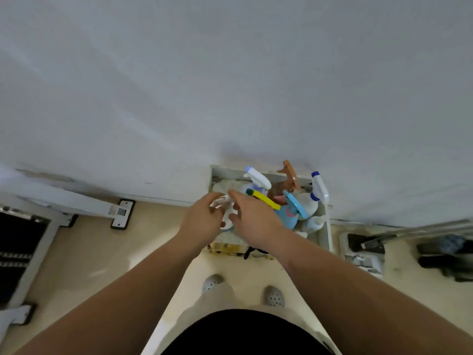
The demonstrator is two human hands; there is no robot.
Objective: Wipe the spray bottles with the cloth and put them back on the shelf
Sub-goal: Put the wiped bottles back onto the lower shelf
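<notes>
Pale spray bottle [225,208] sits just right of frame centre, between the two hands, over the left part of the shelf [329,226]; not yet set down among the others. Left hand [202,221]: fingers and thumb curled round the bottle's top, carrying it. Right hand [256,221]: back toward the camera, fingers reaching over the same bottle. Blur and the hand itself hide the contact, so I cannot tell whether it grasps anything, and the cloth cannot be picked out at all. Immediately right of the hands the shelf is crowded. Yellow trigger [266,199] lies just beside the right knuckles, with the blue trigger [295,204] next to it. White trigger [257,176] and brown trigger [290,175] stand behind, toward the wall [230,98]; blue-capped bottle [317,185] is at the right rim. Risks, as judged: (1) right wrist or forearm sweeps the yellow trigger, tipping that bottle into its neighbours; they lean at mixed angles and look easy to topple in a chain. (2) The hold is at the top only, so a smooth bottle may swing or slip and drop to the floor [128,252] in front of the shelf, near the shoes [273,295]. (3) Free space appears only at the shelf's left side, and a bottle set too near the front edge would overhang. (4) A finger pressing a trigger discharges spray.
</notes>
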